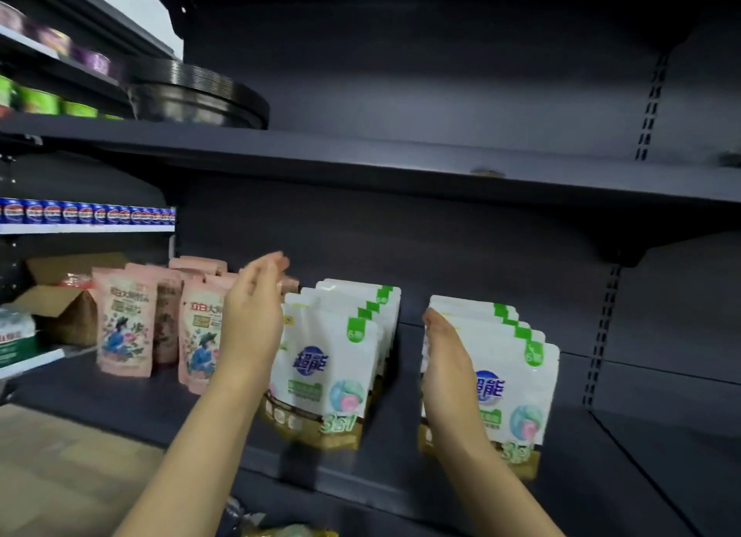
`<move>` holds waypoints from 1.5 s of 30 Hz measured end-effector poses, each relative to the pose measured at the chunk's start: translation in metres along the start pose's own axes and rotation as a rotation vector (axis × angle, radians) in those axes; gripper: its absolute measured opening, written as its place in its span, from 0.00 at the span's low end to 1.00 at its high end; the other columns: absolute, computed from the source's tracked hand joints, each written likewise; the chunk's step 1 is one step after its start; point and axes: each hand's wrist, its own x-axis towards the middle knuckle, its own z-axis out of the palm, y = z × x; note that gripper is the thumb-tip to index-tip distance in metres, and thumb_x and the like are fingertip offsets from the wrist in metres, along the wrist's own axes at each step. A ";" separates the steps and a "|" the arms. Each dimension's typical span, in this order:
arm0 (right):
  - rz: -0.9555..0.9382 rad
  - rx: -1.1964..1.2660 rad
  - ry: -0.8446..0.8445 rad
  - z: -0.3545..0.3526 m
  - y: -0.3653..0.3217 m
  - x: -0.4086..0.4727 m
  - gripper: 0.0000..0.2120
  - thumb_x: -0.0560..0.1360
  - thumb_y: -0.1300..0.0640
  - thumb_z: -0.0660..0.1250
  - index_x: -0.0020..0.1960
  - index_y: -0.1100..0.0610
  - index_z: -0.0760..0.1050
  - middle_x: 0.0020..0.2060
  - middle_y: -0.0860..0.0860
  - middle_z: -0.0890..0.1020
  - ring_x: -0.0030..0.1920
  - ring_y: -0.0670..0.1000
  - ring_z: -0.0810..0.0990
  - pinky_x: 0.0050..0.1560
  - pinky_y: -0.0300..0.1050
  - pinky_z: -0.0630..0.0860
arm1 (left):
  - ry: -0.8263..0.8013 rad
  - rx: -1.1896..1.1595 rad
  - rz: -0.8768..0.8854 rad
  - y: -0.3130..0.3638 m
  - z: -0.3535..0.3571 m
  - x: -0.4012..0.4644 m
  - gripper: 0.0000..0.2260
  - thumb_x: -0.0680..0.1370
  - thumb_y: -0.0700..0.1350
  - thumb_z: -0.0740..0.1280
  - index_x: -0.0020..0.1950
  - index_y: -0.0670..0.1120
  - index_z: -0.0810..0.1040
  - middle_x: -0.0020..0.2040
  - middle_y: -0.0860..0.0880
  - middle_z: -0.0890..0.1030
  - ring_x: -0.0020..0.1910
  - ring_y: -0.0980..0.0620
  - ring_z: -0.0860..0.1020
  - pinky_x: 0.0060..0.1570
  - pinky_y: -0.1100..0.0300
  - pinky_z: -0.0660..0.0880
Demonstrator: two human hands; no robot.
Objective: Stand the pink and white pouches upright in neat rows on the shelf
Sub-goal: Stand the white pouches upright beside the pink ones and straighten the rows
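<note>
Two rows of white pouches stand upright on the dark shelf (401, 468): a middle row (333, 368) and a right row (517, 384). Pink pouches (124, 320) stand upright in rows at the left, further ones behind. My left hand (252, 316) is raised with straight fingers between the pink pouches and the left side of the middle white row, holding nothing. My right hand (449, 360) lies flat with straight fingers against the left side of the right white row.
An open cardboard box (60, 308) sits left of the pink pouches. A stack of black bowls (192, 95) stands on the shelf above. Blue cans (80, 211) and green tubs (40, 99) fill the neighbouring shelves. Packaging shows at the bottom edge (280, 530).
</note>
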 end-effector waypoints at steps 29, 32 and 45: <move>0.445 0.160 0.332 0.091 0.099 -0.015 0.27 0.81 0.42 0.47 0.67 0.59 0.71 0.64 0.57 0.76 0.64 0.56 0.74 0.68 0.51 0.68 | -0.733 -0.019 -0.649 -0.154 -0.077 0.013 0.36 0.73 0.68 0.38 0.72 0.53 0.67 0.71 0.51 0.70 0.72 0.51 0.64 0.74 0.53 0.54; 0.445 0.142 0.329 0.086 0.100 -0.013 0.26 0.82 0.44 0.47 0.67 0.60 0.71 0.61 0.58 0.77 0.65 0.56 0.74 0.63 0.46 0.69 | -0.710 -0.017 -0.633 -0.157 -0.074 0.011 0.34 0.75 0.66 0.38 0.71 0.53 0.68 0.70 0.51 0.71 0.71 0.51 0.66 0.73 0.53 0.57; 0.466 0.317 0.257 0.057 0.119 0.031 0.27 0.81 0.42 0.46 0.73 0.55 0.65 0.67 0.55 0.74 0.67 0.56 0.73 0.72 0.55 0.64 | -0.450 -0.230 -0.835 -0.178 -0.046 0.055 0.34 0.76 0.67 0.44 0.73 0.47 0.65 0.70 0.45 0.70 0.70 0.43 0.68 0.70 0.46 0.64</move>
